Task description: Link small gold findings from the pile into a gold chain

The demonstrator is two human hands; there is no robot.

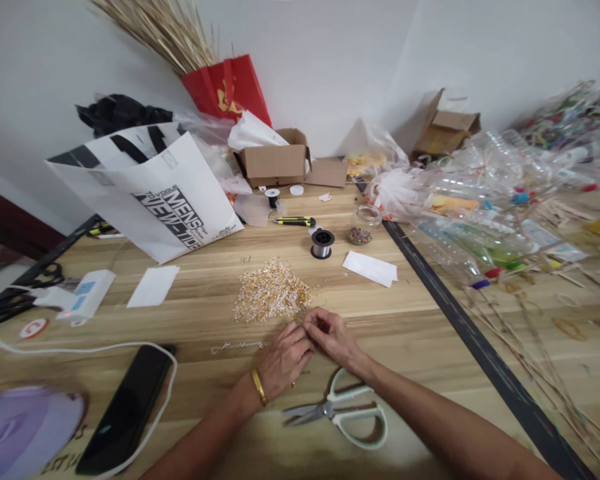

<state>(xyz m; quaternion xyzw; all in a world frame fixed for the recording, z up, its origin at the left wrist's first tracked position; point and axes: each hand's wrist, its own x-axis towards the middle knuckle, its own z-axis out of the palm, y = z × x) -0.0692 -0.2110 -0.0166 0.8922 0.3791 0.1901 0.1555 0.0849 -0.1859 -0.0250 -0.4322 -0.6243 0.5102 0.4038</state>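
Just in front of a gold-and-clear bead pile (270,293), the left hand (285,360) and right hand (333,337) are meeting, fingertips curling inward, grip tightness and contents unclear. A beaded-looking strand (237,346) is lying before the pile. Light, steady pinching is probably serving best.

- how's the light?
- soft and even, slightly muted; the wall (330,80) reads grey, and the source sits out of view.
- shadows?
- a faint one falls on the wall beside the right-hand carton (447,137).
- glare?
- small glints on the bead pile (273,290) and plastic bottles (490,167).
- sharpness?
- fair mid-way across the counter (207,267), though single beads blend together; the purple object (35,427) and far-right heap (575,113) look smeared, and wide-angle distortion stretches the edges.
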